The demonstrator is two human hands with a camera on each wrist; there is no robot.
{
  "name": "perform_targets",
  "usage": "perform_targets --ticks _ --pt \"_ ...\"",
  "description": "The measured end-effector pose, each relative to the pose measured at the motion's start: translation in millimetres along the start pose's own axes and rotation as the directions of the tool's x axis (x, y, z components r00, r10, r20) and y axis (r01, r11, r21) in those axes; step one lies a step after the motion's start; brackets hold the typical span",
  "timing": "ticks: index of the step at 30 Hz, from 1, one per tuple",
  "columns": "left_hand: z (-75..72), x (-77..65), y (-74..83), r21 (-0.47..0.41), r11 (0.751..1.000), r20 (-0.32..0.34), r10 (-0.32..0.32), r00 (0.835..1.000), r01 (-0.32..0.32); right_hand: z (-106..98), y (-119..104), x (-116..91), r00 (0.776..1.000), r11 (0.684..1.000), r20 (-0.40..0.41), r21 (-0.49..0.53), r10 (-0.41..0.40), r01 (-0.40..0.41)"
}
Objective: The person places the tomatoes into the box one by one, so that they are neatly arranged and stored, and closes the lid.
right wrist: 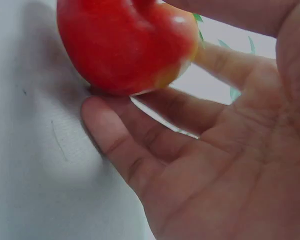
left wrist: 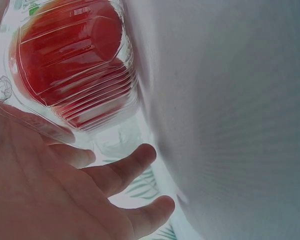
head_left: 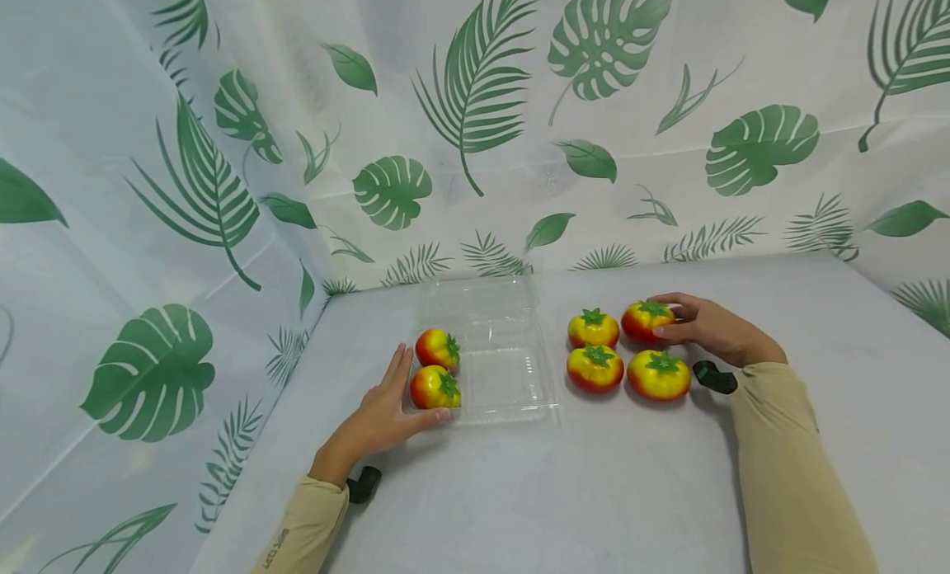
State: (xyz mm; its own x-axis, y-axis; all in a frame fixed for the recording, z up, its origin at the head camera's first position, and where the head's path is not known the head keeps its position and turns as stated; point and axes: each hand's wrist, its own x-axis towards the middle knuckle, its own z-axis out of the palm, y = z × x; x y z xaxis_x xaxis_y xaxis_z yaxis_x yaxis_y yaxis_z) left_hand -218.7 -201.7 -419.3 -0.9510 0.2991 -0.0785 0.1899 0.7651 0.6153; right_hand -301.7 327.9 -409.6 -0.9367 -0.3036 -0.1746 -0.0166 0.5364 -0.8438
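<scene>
In the head view my right hand (head_left: pixel 716 331) grips a red-and-yellow tomato (head_left: pixel 644 320) with a green star-shaped top, at the back right of a small group. Its thumb lies on the near side and the fingers curl round the far side; the right wrist view shows the red underside of the tomato (right wrist: pixel 125 45) between them. My left hand (head_left: pixel 382 413) rests against the left side of a clear plastic clamshell box (head_left: pixel 508 376), fingers extended and thumb along the front edge. Inside the box, two tomatoes (head_left: pixel 436 349) sit one behind the other at the left.
Beside the gripped tomato stand a front right tomato (head_left: pixel 659 376), a front left tomato (head_left: pixel 594 369) and a back left tomato (head_left: pixel 593 330). The box's lid (head_left: pixel 475 302) lies folded back toward the leaf-patterned curtain (head_left: pixel 482 145). A white cloth covers the table (head_left: pixel 594 491).
</scene>
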Motion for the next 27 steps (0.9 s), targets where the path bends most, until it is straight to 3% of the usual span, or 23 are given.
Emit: perform_targets --ticks 12,19,23,27 --pt "0.9 2.2 -2.0 0.007 1.000 0.001 0.004 1.000 -0.004 -5.4 1.8 -3.3 0.995 0.997 -0.089 0.063 0.038 -0.033" --pt "0.9 1.9 -1.7 0.008 1.000 0.002 0.000 1.000 0.000 -7.3 -3.0 -3.1 0.990 0.973 -0.127 0.226 0.067 -0.037" --pt "0.9 1.9 -1.6 0.013 1.000 -0.002 0.002 1.000 -0.002 -6.7 -10.1 -2.4 0.986 0.954 -0.160 0.299 0.043 0.007" --pt "0.6 2.1 -1.4 0.014 1.000 0.003 -0.003 1.000 0.003 -4.6 -21.4 -1.0 0.977 0.931 -0.211 0.350 -0.028 0.102"
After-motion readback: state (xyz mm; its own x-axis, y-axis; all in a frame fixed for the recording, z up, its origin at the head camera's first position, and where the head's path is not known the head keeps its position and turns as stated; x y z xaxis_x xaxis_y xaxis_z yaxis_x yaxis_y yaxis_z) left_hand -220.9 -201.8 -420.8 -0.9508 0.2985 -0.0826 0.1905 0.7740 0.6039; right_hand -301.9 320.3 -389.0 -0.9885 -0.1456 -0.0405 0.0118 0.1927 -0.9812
